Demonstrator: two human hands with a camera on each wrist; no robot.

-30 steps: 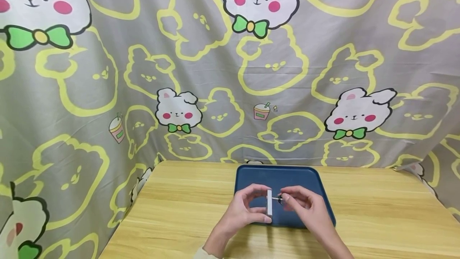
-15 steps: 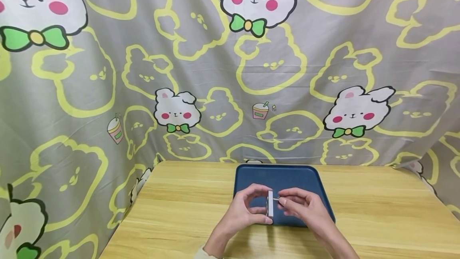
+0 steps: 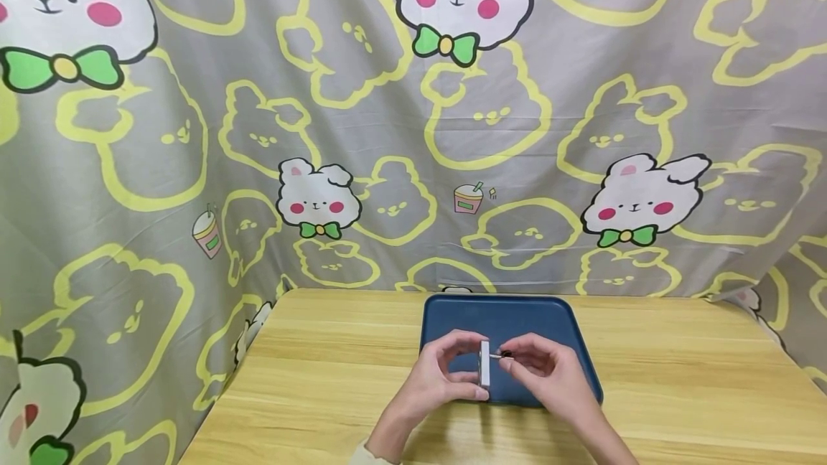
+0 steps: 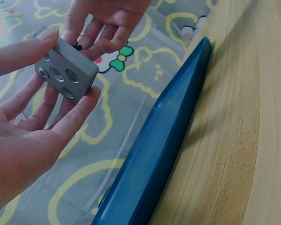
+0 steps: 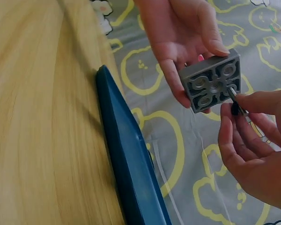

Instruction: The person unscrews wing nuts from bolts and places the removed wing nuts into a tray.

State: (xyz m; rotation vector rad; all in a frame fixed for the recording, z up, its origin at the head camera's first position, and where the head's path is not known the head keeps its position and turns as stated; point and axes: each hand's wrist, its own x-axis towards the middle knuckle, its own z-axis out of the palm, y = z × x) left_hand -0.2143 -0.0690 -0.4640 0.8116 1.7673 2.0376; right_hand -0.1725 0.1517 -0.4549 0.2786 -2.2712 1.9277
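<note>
My left hand [image 3: 441, 373] holds a square grey metal block [image 3: 484, 364] on edge, thumb at one side and fingertips at the other. Round holes [image 4: 72, 76] pass through its smooth face in the left wrist view; the right wrist view shows its ribbed, hollowed back [image 5: 210, 86]. Between thumb and fingers my right hand [image 3: 549, 372] pinches a thin metal rod [image 5: 232, 96] with a small black part on it. The rod's tip meets the ribbed side of the block, near one edge. How deep it sits is hidden, and fingers cover part of it.
Below both hands a dark blue tray [image 3: 452, 311] with a raised rim lies on the wooden table [image 3: 336, 357]. Patterned grey cloth [image 3: 388, 135] hangs behind the table and along its left side.
My right fingers have shifted on the rod; its black part, covered half a second ago, shows again. The left hand and block stay almost still.
</note>
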